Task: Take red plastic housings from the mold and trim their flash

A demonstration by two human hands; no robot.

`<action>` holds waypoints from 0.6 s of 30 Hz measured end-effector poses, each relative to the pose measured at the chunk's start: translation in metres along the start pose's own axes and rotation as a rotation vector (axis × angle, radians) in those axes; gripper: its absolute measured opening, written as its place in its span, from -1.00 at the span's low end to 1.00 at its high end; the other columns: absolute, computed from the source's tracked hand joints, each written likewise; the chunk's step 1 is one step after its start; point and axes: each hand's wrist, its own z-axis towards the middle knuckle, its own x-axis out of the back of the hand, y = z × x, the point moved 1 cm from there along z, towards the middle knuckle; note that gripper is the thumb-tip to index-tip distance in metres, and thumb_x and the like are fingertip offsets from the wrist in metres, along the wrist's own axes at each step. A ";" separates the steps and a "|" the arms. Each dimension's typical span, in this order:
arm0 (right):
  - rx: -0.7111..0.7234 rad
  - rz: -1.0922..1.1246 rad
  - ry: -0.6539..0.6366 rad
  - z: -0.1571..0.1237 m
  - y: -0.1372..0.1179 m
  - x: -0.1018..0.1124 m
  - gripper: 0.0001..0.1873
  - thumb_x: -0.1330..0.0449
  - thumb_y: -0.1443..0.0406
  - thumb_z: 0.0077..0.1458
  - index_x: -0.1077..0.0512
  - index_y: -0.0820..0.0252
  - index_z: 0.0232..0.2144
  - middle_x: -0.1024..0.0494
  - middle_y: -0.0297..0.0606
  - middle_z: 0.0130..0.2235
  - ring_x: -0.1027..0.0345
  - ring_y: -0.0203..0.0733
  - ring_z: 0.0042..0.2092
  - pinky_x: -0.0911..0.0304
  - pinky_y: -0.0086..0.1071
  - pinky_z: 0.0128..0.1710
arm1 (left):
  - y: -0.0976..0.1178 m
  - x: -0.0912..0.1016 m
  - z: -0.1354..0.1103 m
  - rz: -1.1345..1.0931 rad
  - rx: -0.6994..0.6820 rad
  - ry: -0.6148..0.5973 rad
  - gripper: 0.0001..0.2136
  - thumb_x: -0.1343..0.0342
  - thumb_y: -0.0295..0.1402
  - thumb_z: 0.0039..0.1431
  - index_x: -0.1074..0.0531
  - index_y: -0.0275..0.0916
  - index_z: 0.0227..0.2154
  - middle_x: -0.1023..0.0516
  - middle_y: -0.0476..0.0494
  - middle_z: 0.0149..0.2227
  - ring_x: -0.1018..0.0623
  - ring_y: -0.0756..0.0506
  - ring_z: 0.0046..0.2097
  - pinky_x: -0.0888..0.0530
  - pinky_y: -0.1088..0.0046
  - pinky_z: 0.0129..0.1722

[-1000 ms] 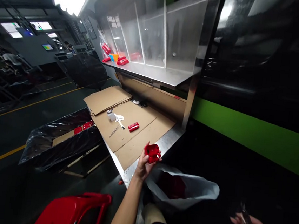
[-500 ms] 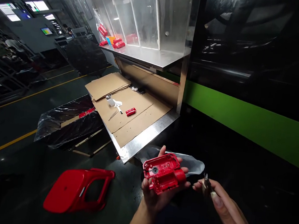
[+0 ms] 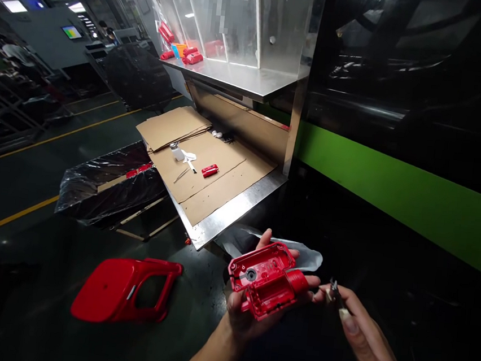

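Observation:
My left hand (image 3: 249,312) holds a red plastic housing (image 3: 265,279) with its hollow inside facing up, fingers curled under and around it. My right hand (image 3: 357,339) is pinched on a small dark tool (image 3: 333,290), whose tip points at the right end of the housing. Both hands are low in the view, in front of the steel workbench (image 3: 238,208). A white plastic bag (image 3: 305,259) lies just behind the housing.
Cardboard sheets (image 3: 215,178) cover the bench, with a small red part (image 3: 209,170), a little white bottle (image 3: 177,152) and thin tools on them. A red stool (image 3: 123,289) stands on the floor at left. A black-wrapped box (image 3: 107,187) sits beside the bench. More red parts (image 3: 190,56) lie on the upper shelf.
My left hand brought the red housing down from the bench edge toward me and turned it hollow side up. My right hand came in from the right with the tool.

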 end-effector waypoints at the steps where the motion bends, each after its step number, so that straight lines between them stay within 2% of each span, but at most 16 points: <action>1: -0.001 -0.004 0.003 0.000 0.000 0.000 -0.49 0.06 -0.08 0.24 -0.29 0.05 0.07 -0.39 -0.16 0.14 -0.20 0.10 0.20 -0.09 -0.11 0.25 | 0.000 -0.001 -0.001 0.002 -0.001 -0.004 0.04 -0.39 -0.01 -0.08 0.17 0.17 0.35 -0.30 -0.27 0.25 -0.35 -0.58 0.21 -0.14 -0.29 0.26; 8: 0.084 -0.034 0.047 -0.001 0.002 -0.008 -0.51 0.05 -0.07 0.23 -0.35 0.04 0.03 -0.46 -0.22 0.04 -0.28 0.05 0.13 -0.24 -0.28 0.10 | 0.005 -0.005 -0.006 0.014 -0.005 -0.044 0.01 -0.38 0.00 -0.07 0.15 0.16 0.35 -0.26 -0.33 0.27 -0.37 -0.57 0.20 -0.12 -0.33 0.25; 11: 0.124 0.039 0.091 -0.003 0.002 -0.011 -0.55 0.05 -0.03 0.27 -0.35 0.07 0.01 -0.48 -0.20 -0.13 -0.37 -0.04 -0.04 -0.31 -0.33 -0.06 | 0.006 -0.005 -0.009 0.019 0.004 -0.040 -0.05 -0.38 0.00 -0.08 0.01 0.13 0.33 -0.28 -0.26 0.25 -0.34 -0.60 0.21 -0.07 -0.36 0.26; 13: 0.101 0.110 0.108 -0.005 0.001 -0.013 -0.59 0.06 0.01 0.29 -0.35 0.12 -0.02 -0.45 -0.19 -0.24 -0.36 -0.11 -0.18 -0.32 -0.35 -0.20 | 0.006 -0.005 -0.010 0.030 0.001 -0.030 -0.06 -0.39 0.01 -0.09 -0.02 0.12 0.32 -0.28 -0.26 0.25 -0.33 -0.62 0.22 -0.04 -0.38 0.25; 18: 0.093 0.174 0.109 -0.006 -0.003 -0.012 -0.60 0.12 0.02 0.30 -0.35 0.11 -0.10 -0.40 -0.23 -0.32 -0.27 -0.19 -0.28 -0.25 -0.37 -0.30 | 0.006 -0.005 -0.013 0.056 0.002 0.009 0.00 -0.38 0.06 -0.10 0.08 0.16 0.34 -0.22 -0.35 0.28 -0.34 -0.64 0.20 0.07 -0.48 0.21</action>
